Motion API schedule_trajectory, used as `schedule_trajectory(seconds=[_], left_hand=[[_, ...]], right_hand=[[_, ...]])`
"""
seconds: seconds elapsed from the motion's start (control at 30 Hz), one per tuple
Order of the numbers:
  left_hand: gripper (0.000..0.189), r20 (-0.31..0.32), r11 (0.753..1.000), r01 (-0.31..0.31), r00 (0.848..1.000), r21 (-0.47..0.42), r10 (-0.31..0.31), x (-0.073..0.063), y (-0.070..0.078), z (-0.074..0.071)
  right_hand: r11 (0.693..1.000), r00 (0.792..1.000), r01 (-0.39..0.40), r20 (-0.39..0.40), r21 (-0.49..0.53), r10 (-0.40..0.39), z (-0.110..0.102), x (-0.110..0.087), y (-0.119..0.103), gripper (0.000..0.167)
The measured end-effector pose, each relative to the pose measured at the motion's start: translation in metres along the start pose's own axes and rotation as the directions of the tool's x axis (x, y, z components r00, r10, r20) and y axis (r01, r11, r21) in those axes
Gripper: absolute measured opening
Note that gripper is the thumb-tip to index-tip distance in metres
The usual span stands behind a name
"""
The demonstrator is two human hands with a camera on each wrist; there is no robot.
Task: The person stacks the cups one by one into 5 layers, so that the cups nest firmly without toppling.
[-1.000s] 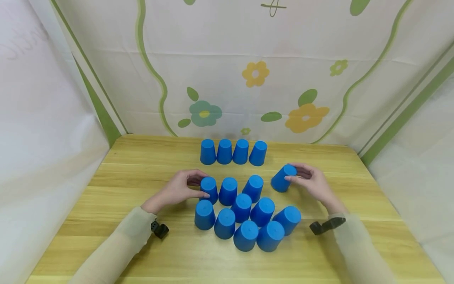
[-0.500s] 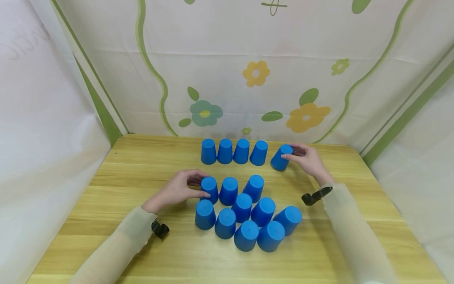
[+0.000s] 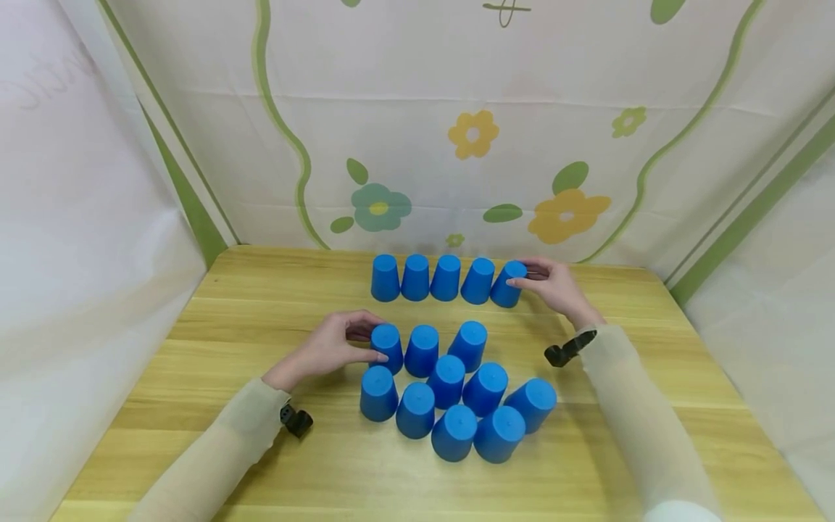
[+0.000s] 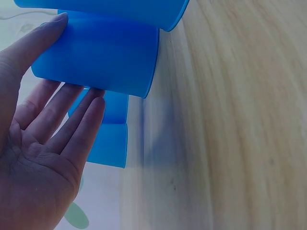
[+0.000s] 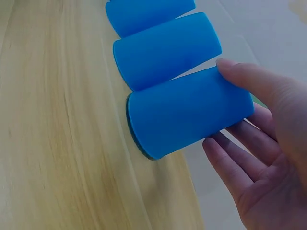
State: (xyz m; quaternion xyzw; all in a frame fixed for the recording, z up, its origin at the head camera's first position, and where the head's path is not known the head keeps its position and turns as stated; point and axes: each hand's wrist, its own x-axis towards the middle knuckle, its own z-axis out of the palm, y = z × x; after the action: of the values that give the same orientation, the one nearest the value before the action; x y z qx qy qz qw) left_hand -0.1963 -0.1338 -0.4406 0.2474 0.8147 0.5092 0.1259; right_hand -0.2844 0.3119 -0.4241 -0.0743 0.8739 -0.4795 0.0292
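Upside-down blue plastic cups stand on the wooden table. My right hand (image 3: 554, 286) holds one cup (image 3: 505, 288) at the right end of the far row, thumb on the near side and fingers behind. The right wrist view shows that cup (image 5: 187, 110) beside its neighbour, its rim at or barely above the tabletop. My left hand (image 3: 333, 344) grips another cup (image 3: 390, 339) at the left of the nearer group. In the left wrist view, the thumb lies on this cup (image 4: 96, 55) and the fingertips touch its far side, partly hidden.
Several cups make up the far row, including a cup (image 3: 446, 279) at its middle. A looser cluster with a cup (image 3: 453, 435) in front stands nearer. Behind the wooden table (image 3: 248, 290) hangs a white flowered curtain (image 3: 417, 159); more white cloth (image 3: 85, 217) hangs at the sides.
My right hand has carried its cup away from me, then leftward, from beside the nearer group to the right end of the far row. My left hand stays on its cup.
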Motion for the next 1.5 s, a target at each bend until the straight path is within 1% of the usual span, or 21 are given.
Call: schedule_trajectory(seconds=[0.33, 0.5, 0.57, 0.63, 0.77, 0.87, 0.97, 1.03, 1.07, 1.13, 1.27, 1.3, 1.33, 1.43, 1.5], left_hand=[[0.046, 0.002, 1.000, -0.008, 1.000, 0.002, 0.008, 0.001, 0.005, -0.001], [0.047, -0.008, 1.000, -0.010, 1.000, -0.009, 0.010, 0.001, 0.004, -0.002], [0.047, -0.026, 1.000, -0.016, 1.000, -0.013, 0.016, 0.001, 0.005, -0.005], [0.047, -0.056, 0.999, -0.029, 0.998, -0.015, 0.028, 0.003, 0.007, -0.010], [0.049, -0.124, 0.998, -0.060, 0.991, -0.008, 0.059, 0.009, 0.019, -0.026], [0.050, -0.190, 0.996, -0.088, 0.978, 0.012, 0.088, 0.017, 0.030, -0.040], [0.050, -0.253, 0.991, -0.127, 0.958, 0.038, 0.133, 0.027, 0.040, -0.051], [0.050, -0.283, 0.987, -0.157, 0.946, 0.034, 0.160, 0.035, 0.046, -0.057], [0.050, -0.293, 0.986, -0.162, 0.942, 0.033, 0.165, 0.039, 0.048, -0.060], [0.050, -0.305, 0.987, -0.156, 0.939, 0.033, 0.158, 0.047, 0.053, -0.064], [0.050, -0.311, 0.991, -0.126, 0.941, 0.039, 0.132, 0.065, 0.060, -0.068], [0.050, -0.312, 0.992, -0.120, 0.942, 0.039, 0.127, 0.069, 0.062, -0.069], [0.051, -0.313, 0.992, -0.117, 0.942, 0.036, 0.123, 0.072, 0.063, -0.070], [0.053, -0.308, 0.992, -0.117, 0.943, 0.043, 0.125, 0.082, 0.063, -0.072], [0.054, -0.303, 0.993, -0.105, 0.946, 0.057, 0.118, 0.089, 0.062, -0.071]], right_hand=[[1.000, 1.000, 0.021, -0.003, -0.015, -0.021, 0.001, 0.005, 0.008, 0.064], [1.000, 1.000, 0.007, 0.007, -0.019, -0.006, 0.001, 0.003, 0.010, 0.066], [1.000, 1.000, 0.001, 0.013, -0.015, -0.001, 0.002, 0.002, 0.010, 0.066], [1.000, 1.000, -0.001, 0.019, -0.016, 0.002, 0.002, 0.001, 0.011, 0.065], [1.000, 1.000, -0.004, 0.028, -0.017, 0.004, 0.002, 0.000, 0.012, 0.066], [1.000, 0.999, -0.005, 0.033, -0.015, 0.005, 0.001, 0.000, 0.013, 0.068], [1.000, 0.999, -0.005, 0.035, -0.006, 0.006, 0.000, -0.001, 0.014, 0.070], [1.000, 0.999, -0.006, 0.038, 0.002, 0.006, 0.000, -0.002, 0.013, 0.071], [1.000, 0.999, -0.007, 0.041, 0.008, 0.006, 0.000, -0.002, 0.012, 0.071], [1.000, 0.999, -0.002, 0.044, 0.013, 0.001, -0.002, -0.004, 0.010, 0.070], [1.000, 0.999, 0.014, 0.050, 0.015, -0.015, -0.006, -0.011, 0.004, 0.066], [1.000, 0.998, 0.018, 0.053, 0.012, -0.019, -0.007, -0.014, -0.003, 0.065], [1.000, 0.998, 0.023, 0.056, 0.013, -0.023, -0.009, -0.018, -0.008, 0.064], [0.999, 0.997, 0.043, 0.058, 0.006, -0.044, -0.013, -0.025, -0.011, 0.065], [0.999, 0.997, 0.050, 0.056, -0.009, -0.049, -0.016, -0.030, -0.011, 0.067]])
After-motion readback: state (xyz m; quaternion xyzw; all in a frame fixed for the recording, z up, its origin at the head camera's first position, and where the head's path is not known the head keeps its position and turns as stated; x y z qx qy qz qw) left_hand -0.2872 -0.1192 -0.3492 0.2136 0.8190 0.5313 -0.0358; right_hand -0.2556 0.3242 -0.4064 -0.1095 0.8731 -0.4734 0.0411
